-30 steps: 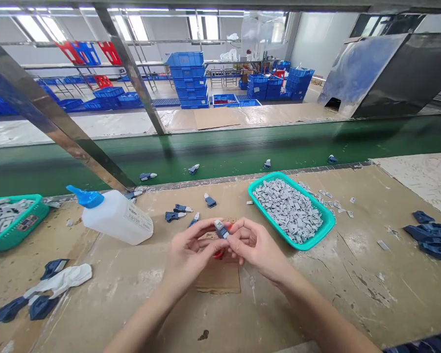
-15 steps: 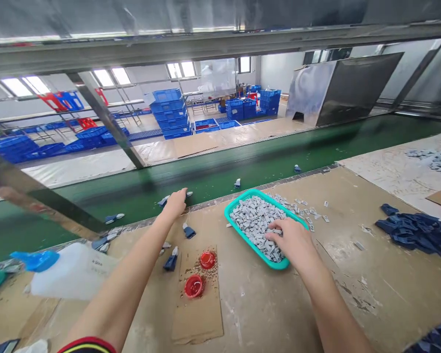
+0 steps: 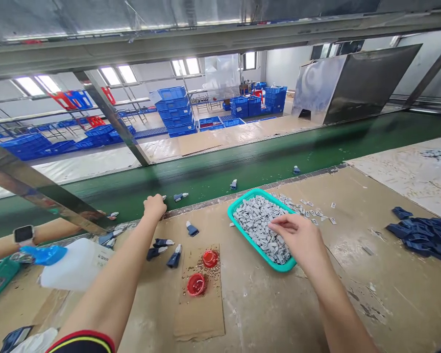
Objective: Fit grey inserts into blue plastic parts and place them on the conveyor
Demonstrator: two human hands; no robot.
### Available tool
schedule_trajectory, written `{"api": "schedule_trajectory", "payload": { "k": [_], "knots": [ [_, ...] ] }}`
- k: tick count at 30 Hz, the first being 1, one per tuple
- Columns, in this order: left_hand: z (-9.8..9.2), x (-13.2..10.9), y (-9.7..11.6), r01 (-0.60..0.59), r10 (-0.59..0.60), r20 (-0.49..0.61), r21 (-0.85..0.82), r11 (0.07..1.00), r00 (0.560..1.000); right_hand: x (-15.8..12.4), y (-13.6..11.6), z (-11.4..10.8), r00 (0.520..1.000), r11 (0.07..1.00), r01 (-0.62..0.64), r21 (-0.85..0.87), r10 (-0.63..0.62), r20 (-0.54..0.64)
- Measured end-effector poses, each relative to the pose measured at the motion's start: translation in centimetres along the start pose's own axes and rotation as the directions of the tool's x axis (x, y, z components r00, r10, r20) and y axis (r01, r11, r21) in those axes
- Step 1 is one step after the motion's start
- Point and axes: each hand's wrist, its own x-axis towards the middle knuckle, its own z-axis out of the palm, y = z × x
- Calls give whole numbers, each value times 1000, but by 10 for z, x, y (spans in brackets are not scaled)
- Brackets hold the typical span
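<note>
Head view, grey pieces (image 3: 259, 223), beneath right grip (image 3: 300, 240)

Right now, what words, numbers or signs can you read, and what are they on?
No text is readable.
White bottle: dark print, too blurred to read.
Co-worker's watch: dark screen, no text shows.
Stacked blue crates: any markings too small to read.

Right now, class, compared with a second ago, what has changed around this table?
The left hand and right hand have parted from around a small blue-grey piece: the left has moved forward to the green belt, the right rightward over the basket of grey bits. What either holds now is unclear. Another person's arm has appeared at left. The basket and dark blue pile stayed put.
</note>
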Motion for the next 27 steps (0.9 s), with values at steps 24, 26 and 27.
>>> {"api": "schedule_trajectory", "payload": {
  "k": [24, 26, 27],
  "knots": [
    [-20, -309, 0, 217, -253, 213, -976, -15, 944, -51, -18, 119, 894, 904, -274, 330, 112, 434],
    [-19, -312, 2, 238, -238, 238, -971, -31, 942, -50, -17, 121, 895, 907, -265, 328, 105, 432],
    [-19, -313, 4, 242, -234, 244, -969, -38, 941, -51, -16, 122, 896, 908, -263, 325, 105, 432]
  ]
}}
